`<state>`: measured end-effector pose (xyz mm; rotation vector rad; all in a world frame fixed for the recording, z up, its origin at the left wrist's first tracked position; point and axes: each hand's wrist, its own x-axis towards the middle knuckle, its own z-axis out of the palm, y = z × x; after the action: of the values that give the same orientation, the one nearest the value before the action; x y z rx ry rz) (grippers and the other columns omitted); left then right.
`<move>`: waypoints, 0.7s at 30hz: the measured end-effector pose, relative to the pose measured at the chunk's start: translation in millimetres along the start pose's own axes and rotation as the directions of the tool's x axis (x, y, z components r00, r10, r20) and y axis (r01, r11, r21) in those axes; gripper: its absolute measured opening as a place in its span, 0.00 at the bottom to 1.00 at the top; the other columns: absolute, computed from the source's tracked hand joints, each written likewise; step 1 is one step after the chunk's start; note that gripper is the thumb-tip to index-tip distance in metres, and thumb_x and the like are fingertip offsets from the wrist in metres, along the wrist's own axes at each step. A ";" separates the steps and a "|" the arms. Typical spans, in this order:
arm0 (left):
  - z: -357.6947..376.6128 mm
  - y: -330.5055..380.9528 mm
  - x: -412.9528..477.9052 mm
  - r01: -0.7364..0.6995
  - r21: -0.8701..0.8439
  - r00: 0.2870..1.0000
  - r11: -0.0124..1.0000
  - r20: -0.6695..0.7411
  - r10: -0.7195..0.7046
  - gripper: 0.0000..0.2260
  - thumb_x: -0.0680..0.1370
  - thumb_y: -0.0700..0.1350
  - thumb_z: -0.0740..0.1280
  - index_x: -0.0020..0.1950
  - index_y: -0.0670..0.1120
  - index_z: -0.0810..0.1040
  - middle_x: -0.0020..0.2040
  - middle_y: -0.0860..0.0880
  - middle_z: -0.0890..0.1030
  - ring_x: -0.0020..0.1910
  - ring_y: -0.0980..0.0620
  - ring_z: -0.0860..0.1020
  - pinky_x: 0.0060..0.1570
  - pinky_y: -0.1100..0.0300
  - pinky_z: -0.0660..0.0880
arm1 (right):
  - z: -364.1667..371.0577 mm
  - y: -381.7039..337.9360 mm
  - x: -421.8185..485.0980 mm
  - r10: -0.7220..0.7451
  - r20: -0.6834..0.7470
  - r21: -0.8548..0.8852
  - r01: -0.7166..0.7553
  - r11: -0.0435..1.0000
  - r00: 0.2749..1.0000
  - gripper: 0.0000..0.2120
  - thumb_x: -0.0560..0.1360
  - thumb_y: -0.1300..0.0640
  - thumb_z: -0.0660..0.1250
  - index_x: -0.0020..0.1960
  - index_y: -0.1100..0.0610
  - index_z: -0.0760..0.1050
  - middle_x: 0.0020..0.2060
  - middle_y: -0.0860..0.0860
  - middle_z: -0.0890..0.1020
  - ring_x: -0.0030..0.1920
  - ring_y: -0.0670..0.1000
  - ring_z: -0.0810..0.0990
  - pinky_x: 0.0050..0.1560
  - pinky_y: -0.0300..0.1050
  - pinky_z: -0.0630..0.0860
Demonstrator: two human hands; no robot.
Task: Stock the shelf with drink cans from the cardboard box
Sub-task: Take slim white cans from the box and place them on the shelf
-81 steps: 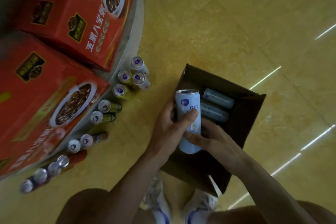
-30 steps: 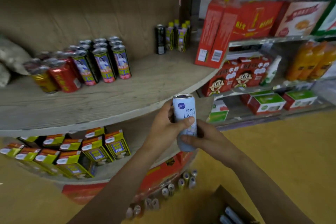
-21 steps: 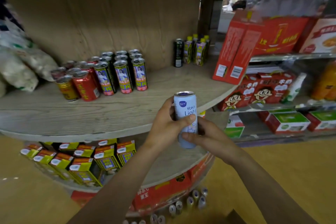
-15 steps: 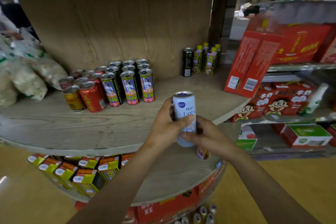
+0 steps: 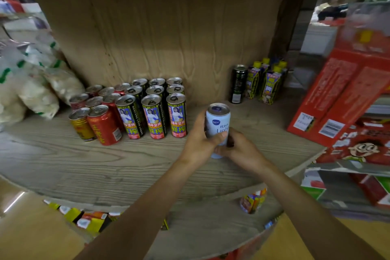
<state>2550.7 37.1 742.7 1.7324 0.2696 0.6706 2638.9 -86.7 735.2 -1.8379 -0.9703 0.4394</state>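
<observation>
A tall pale blue drink can stands upright over the round wooden shelf, just right of a block of black-and-yellow cans. My left hand grips its left side with the thumb across the front. From the right, my right hand holds its lower part. Whether the can's base touches the shelf is hidden by my fingers. The cardboard box is out of view.
Red and gold cans stand left of the block, with white bags beyond them. A black can and yellow-capped cartons stand at the back right. Red boxes lean at the right. Small cartons fill the lower shelf.
I lifted the can out of the box on the floor and carried it up. My view and both hands have moved in over the shelf, beside the black-and-yellow cans.
</observation>
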 end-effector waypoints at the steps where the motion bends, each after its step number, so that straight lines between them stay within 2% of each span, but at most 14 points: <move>1: 0.5 -1.9 5.1 -0.005 0.008 1.000 1.000 -0.011 0.005 0.24 0.71 0.40 0.74 0.62 0.58 0.71 0.58 0.58 0.81 0.58 0.61 0.79 0.61 0.60 0.76 | -0.9 2.1 7.8 0.004 -0.004 0.002 -0.004 1.000 1.000 0.22 0.71 0.59 0.75 0.64 0.50 0.76 0.55 0.42 0.85 0.55 0.42 0.83 0.59 0.48 0.79; 6: -0.3 -11.2 33.4 0.007 0.045 0.998 0.999 -0.055 -0.004 0.27 0.71 0.43 0.73 0.66 0.57 0.69 0.61 0.57 0.80 0.60 0.60 0.79 0.63 0.58 0.75 | -1.1 10.7 43.2 0.011 -0.012 0.007 -0.011 1.000 1.000 0.25 0.67 0.53 0.76 0.63 0.49 0.76 0.54 0.43 0.85 0.55 0.43 0.84 0.58 0.50 0.80; 10: 3.3 -18.9 49.4 0.057 0.080 0.994 0.995 -0.103 -0.048 0.28 0.78 0.40 0.72 0.74 0.50 0.65 0.65 0.52 0.78 0.62 0.57 0.78 0.66 0.59 0.74 | 2.1 15.5 66.1 0.026 -0.062 0.008 -0.025 1.000 0.998 0.29 0.62 0.48 0.75 0.62 0.50 0.76 0.52 0.46 0.86 0.53 0.46 0.84 0.57 0.53 0.80; 11: 4.9 -21.7 52.3 0.083 0.106 0.990 0.991 -0.120 -0.070 0.28 0.79 0.41 0.71 0.76 0.49 0.64 0.65 0.53 0.77 0.63 0.57 0.77 0.66 0.60 0.73 | 3.4 16.0 71.7 0.028 -0.085 0.005 -0.028 1.000 0.996 0.29 0.62 0.49 0.74 0.63 0.51 0.76 0.54 0.47 0.85 0.54 0.48 0.84 0.58 0.54 0.80; 13: 8.5 -28.1 56.9 0.131 0.160 0.983 0.978 -0.150 -0.107 0.27 0.80 0.45 0.69 0.77 0.48 0.63 0.67 0.53 0.76 0.66 0.55 0.76 0.66 0.61 0.71 | 6.0 17.0 81.5 0.031 -0.126 -0.029 -0.034 0.999 0.992 0.25 0.69 0.57 0.74 0.65 0.55 0.75 0.58 0.52 0.84 0.57 0.51 0.82 0.59 0.48 0.77; 15: 11.0 -35.6 62.4 0.170 0.192 0.975 0.967 -0.172 -0.138 0.27 0.82 0.49 0.67 0.78 0.48 0.61 0.71 0.50 0.75 0.70 0.52 0.74 0.67 0.63 0.67 | 6.7 16.7 89.8 0.037 -0.150 -0.072 -0.048 0.996 0.988 0.20 0.74 0.60 0.72 0.65 0.56 0.75 0.59 0.54 0.83 0.57 0.53 0.81 0.52 0.41 0.73; 18: 12.9 -45.5 72.9 0.212 0.195 0.964 0.958 -0.204 -0.172 0.27 0.83 0.51 0.65 0.79 0.48 0.60 0.74 0.48 0.73 0.73 0.50 0.72 0.70 0.60 0.66 | 8.8 15.4 103.6 0.039 -0.150 -0.096 -0.054 0.994 0.988 0.18 0.74 0.54 0.72 0.63 0.55 0.76 0.56 0.53 0.84 0.53 0.52 0.81 0.48 0.41 0.71; 21: 13.8 -51.1 82.6 0.212 0.192 0.957 0.958 -0.238 -0.164 0.30 0.83 0.53 0.63 0.82 0.49 0.55 0.77 0.48 0.69 0.76 0.51 0.67 0.76 0.53 0.62 | 10.6 13.6 116.3 0.036 -0.167 -0.095 -0.053 0.994 0.985 0.22 0.70 0.45 0.67 0.62 0.53 0.78 0.56 0.53 0.85 0.56 0.55 0.82 0.56 0.49 0.77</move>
<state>2633.8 82.3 716.6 1.8094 0.6768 0.7123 2709.3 7.3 731.7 -1.9553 -0.8519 0.2643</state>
